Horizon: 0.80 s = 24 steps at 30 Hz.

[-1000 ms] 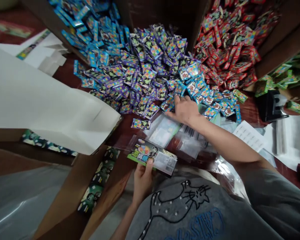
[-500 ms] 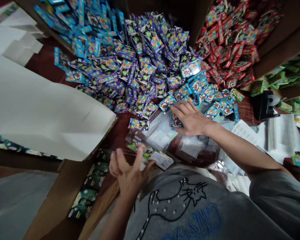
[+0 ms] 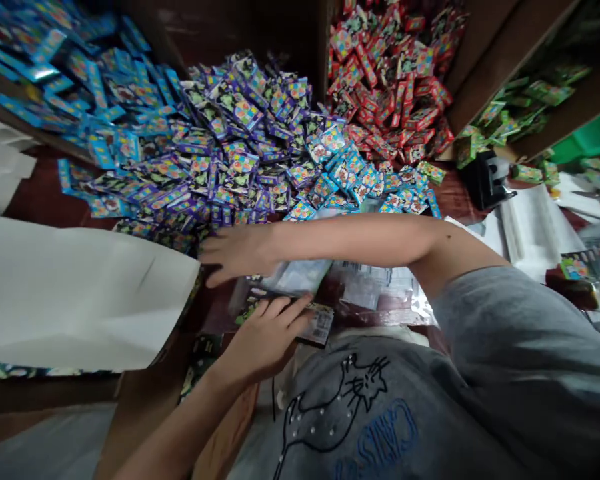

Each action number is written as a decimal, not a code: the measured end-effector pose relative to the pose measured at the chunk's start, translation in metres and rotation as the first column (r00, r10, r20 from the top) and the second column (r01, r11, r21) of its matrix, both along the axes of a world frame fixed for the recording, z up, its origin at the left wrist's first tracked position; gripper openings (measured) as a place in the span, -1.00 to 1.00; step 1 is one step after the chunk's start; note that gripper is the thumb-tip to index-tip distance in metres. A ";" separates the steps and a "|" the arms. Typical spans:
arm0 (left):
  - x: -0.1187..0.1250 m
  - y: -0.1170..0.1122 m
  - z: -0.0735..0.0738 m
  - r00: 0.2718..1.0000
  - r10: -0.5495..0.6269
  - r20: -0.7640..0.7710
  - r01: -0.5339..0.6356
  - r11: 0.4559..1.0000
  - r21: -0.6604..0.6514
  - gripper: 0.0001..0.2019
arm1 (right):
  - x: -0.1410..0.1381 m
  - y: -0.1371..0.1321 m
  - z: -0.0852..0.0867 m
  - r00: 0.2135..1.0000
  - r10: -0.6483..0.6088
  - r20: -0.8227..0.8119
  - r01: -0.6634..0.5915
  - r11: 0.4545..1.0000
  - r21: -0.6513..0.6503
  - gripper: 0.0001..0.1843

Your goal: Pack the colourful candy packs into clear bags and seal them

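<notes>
My left hand [image 3: 270, 327] lies over a flat printed pack [image 3: 321, 321] with a barcode label, its fingers bent across the top and its thumb out of sight. My right hand [image 3: 240, 253] is stretched across to the left with its fingers spread, slightly blurred. It is at the near edge of a heap of small purple packets [image 3: 235, 167], and nothing shows in it. Clear plastic bags [image 3: 300, 275] lie under my right forearm. Small blue packets [image 3: 347, 170] form a loose pile beyond that forearm.
A large white sheet [image 3: 75, 293] covers the left side above a cardboard box [image 3: 135, 420]. More blue packets [image 3: 100, 73] are heaped at the back left, red packets [image 3: 395, 87] at the back right. A black object [image 3: 487, 180] and white papers [image 3: 537, 223] sit at right.
My right hand has moved left from the blue packets to the edge of the purple heap. My left hand has turned and come down over the printed pack. The view has shifted right.
</notes>
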<state>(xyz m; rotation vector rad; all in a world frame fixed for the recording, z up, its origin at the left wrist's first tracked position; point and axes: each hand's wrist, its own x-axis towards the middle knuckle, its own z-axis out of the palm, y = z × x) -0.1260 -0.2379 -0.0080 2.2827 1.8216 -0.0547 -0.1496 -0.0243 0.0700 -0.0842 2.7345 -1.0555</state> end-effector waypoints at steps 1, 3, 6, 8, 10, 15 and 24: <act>0.000 0.004 -0.001 1.000 0.004 -0.005 -0.004 1.000 0.009 -0.38 | 0.008 0.015 0.007 0.994 0.005 -0.114 -0.008 1.000 -0.019 -0.74; -0.002 0.011 -0.003 0.999 0.052 -0.003 -0.052 0.998 0.042 -0.34 | 0.034 0.048 0.018 0.943 0.075 -0.325 -0.057 0.996 0.065 -0.59; -0.006 0.023 -0.003 0.972 0.231 0.035 -0.233 0.969 0.085 -0.24 | 0.088 0.091 0.014 0.871 -0.357 -0.337 0.368 0.929 -0.031 -0.53; -0.012 0.029 -0.002 0.933 0.347 0.100 -0.355 0.931 0.085 -0.21 | 0.124 0.104 -0.003 0.792 -0.581 -0.188 0.585 0.810 -0.040 -0.35; -0.021 0.032 0.000 0.894 0.413 0.171 -0.429 0.901 0.064 -0.22 | 0.150 0.104 -0.025 0.718 -0.693 -0.063 0.695 0.719 0.014 -0.39; -0.037 0.021 0.000 0.888 0.414 0.198 -0.422 0.907 -0.004 -0.21 | 0.169 0.094 -0.056 0.703 -0.711 0.014 0.707 0.702 0.086 -0.48; -0.003 0.128 -0.011 0.733 0.648 0.208 -0.679 0.717 0.159 -0.16 | 0.177 0.122 -0.038 0.835 -0.533 -0.138 0.540 0.842 0.014 -0.41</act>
